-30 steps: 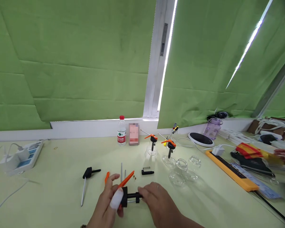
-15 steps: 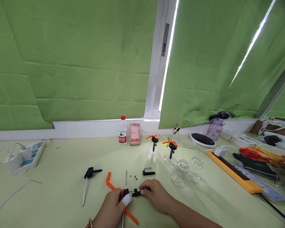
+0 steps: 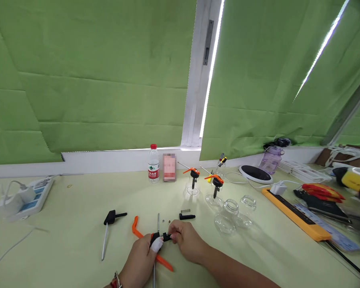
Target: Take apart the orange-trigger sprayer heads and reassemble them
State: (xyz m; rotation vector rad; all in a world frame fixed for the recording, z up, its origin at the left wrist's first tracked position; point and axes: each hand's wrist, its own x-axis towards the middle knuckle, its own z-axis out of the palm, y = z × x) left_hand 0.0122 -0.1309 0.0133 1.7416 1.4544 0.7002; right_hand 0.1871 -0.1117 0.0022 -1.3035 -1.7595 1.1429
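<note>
My left hand (image 3: 142,258), one finger wrapped in white tape, is closed round a black pump head (image 3: 159,237) with an orange lever (image 3: 138,232) and a metal tube hanging from it. My right hand (image 3: 186,242) pinches the black piece's right end. Both hands rest low over the pale table (image 3: 63,224). Just beyond them lie a thin metal rod (image 3: 158,221), a small spring (image 3: 185,211), a short black part (image 3: 186,217) and two tiny brown bits (image 3: 169,220).
A black-headed part with a metal tube (image 3: 108,230) lies left. Two assembled glass bottles with orange levers (image 3: 193,182) (image 3: 215,190) and two bare glass jars (image 3: 228,216) stand right. A water bottle (image 3: 153,164), a power strip (image 3: 21,198) and an orange-edged bar (image 3: 291,214) line the edges.
The orange lever swung from pointing up to lying on the table at the left. My right hand slid closer to my left along the black piece.
</note>
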